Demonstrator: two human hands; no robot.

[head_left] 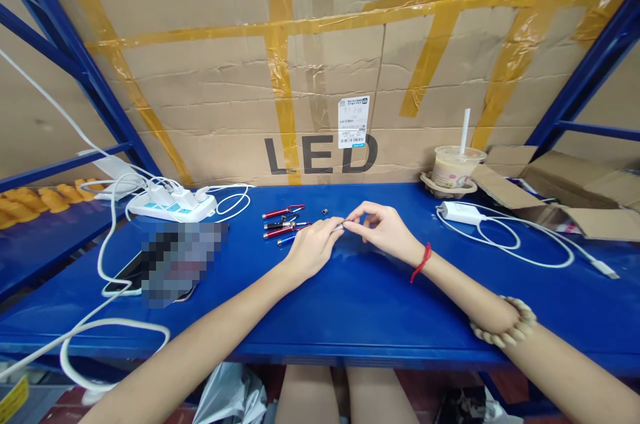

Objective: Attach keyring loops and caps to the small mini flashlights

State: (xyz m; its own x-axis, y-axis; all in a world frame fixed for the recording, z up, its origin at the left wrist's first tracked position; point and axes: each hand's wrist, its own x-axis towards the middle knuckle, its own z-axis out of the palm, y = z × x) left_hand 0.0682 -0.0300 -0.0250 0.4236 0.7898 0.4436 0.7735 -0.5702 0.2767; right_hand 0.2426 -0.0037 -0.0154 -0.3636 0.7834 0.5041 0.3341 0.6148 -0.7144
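My left hand (313, 247) is closed around a slim metal tube (340, 226), and only its silvery end shows past the fingers. My right hand (383, 227) pinches at that end with thumb and forefinger, so the fingertips of both hands nearly meet. Left of and beyond my left hand lie several slim pen-like tubes with small clips: a red tube (277, 214), a black tube (274, 226), another red tube (277, 234) and a blue tube (286, 240) partly hidden by the hand. A tiny dark metal piece (325, 211) rests just beyond my fingers.
On the blue table (380, 311) at left are a white power strip (173, 209), a phone (123, 281) and a blurred-out patch (183, 264). At right are a drink cup (455, 167), a white adapter (463, 213) with cable and an open carton (575, 191). A large cardboard box (225, 97) stands behind.
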